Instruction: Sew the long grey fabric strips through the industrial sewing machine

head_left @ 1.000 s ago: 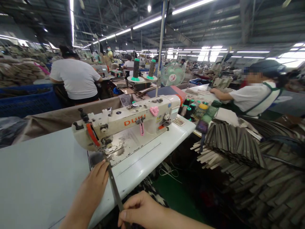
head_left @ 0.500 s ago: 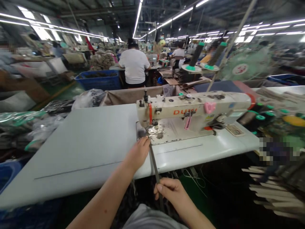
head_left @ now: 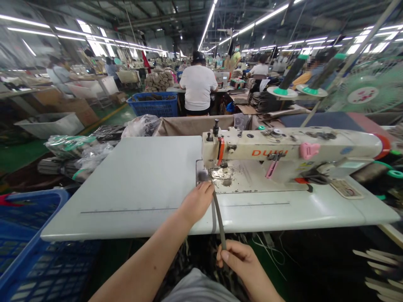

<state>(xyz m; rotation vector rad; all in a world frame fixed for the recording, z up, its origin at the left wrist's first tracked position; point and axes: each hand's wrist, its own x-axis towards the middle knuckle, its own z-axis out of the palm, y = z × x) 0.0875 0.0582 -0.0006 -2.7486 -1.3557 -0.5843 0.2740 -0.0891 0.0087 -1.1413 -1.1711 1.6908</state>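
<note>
A sewing machine (head_left: 292, 147) with orange lettering stands on a white table. My left hand (head_left: 197, 201) rests on the tabletop just in front of the presser foot, its fingers closed together on the end of a narrow dark grey strip (head_left: 219, 214). From there the strip runs toward me over the table's front edge. Below that edge my right hand (head_left: 237, 258) pinches it between thumb and fingers. The strip bends slightly between both hands. Its far end at the needle is hidden by my left fingers.
A ruler line (head_left: 126, 210) is printed along the white table (head_left: 151, 167). Blue crates (head_left: 34, 235) stand at the left, with plastic-wrapped bundles (head_left: 71, 144) behind. Thread cones (head_left: 292, 75) and a green fan (head_left: 362, 94) are at the right. A person in a white shirt (head_left: 198, 86) sits ahead.
The view has swung left, so the machine and table appear further right. Both hands keep their hold on the strip, which now bows a little more.
</note>
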